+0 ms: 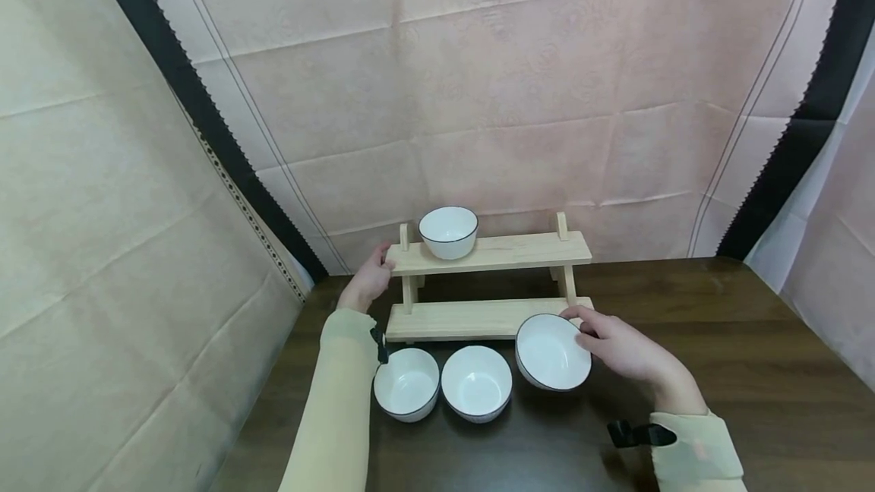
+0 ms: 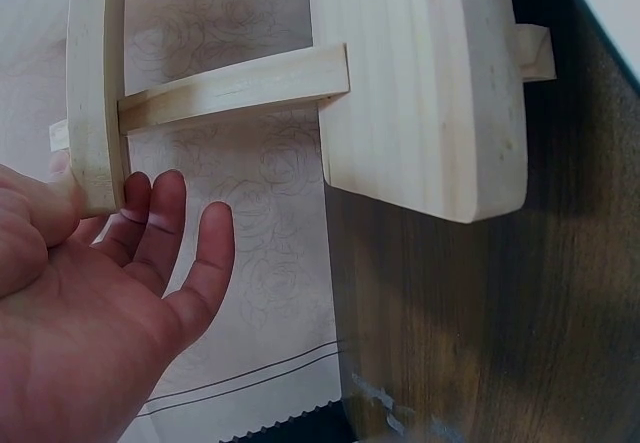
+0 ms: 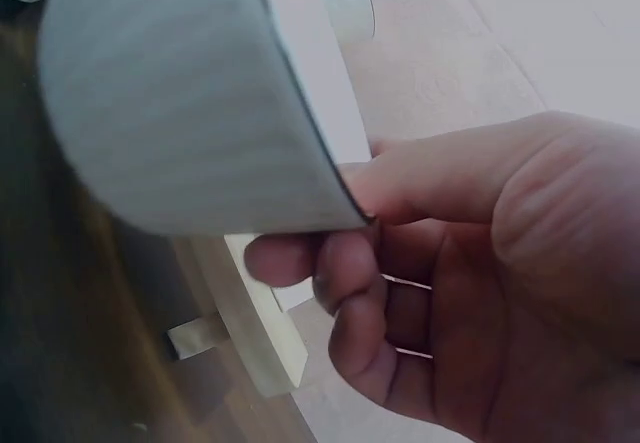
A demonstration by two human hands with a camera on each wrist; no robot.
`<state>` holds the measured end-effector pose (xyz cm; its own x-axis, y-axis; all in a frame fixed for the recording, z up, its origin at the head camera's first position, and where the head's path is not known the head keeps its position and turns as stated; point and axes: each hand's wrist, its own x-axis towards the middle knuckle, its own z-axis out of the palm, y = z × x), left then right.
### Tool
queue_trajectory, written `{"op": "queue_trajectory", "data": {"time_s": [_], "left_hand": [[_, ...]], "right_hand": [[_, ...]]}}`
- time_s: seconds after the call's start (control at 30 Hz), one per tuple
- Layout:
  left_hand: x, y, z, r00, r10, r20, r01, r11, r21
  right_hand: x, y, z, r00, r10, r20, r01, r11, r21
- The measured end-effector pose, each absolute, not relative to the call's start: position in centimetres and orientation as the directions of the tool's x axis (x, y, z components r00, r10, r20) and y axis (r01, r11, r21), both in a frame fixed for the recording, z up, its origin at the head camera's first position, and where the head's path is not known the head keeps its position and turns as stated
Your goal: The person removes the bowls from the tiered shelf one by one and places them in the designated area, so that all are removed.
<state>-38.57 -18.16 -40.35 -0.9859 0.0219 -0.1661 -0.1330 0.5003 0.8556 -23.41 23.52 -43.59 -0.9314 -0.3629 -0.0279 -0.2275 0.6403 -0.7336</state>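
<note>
My right grip [image 1: 625,351] pinches a dark-rimmed white bowl [image 1: 554,353] by the lower tier of the two-tier wooden shelf [image 1: 516,251]; my left grip [image 1: 369,279], its upper end. Bowl: probably rigid, slick, chippable; rim hold preferred.

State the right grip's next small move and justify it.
Probably ease the held bowl up over the lower shelf: the right grip pinches its rim near that shelf, which bears no bowl, while another bowl sits on the upper shelf, whose end the left grip holds.
</note>
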Motion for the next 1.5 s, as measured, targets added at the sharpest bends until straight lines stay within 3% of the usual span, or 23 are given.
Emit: {"op": "queue_trajectory", "data": {"time_s": [0.57, 1.03, 1.5], "left_hand": [[-38.6, -18.2, -40.8, -0.986, 0.014, -0.168, -0.136, 0.528, 0.839], [-38.5, -18.3, -40.9, -0.990, 0.044, -0.132, -0.087, 0.545, 0.834], [-38.6, -18.3, -40.8, -0.991, 0.055, -0.120, -0.068, 0.565, 0.822]], "right_hand": [[-23.0, 22.9, -44.2, -0.912, -0.406, -0.059, -0.271, 0.704, -0.657], [-23.4, 21.6, -45.1, -0.926, -0.379, 0.011, -0.338, 0.811, -0.477], [-23.6, 21.2, -45.5, -0.932, -0.362, -0.006, -0.320, 0.834, -0.450]]}}
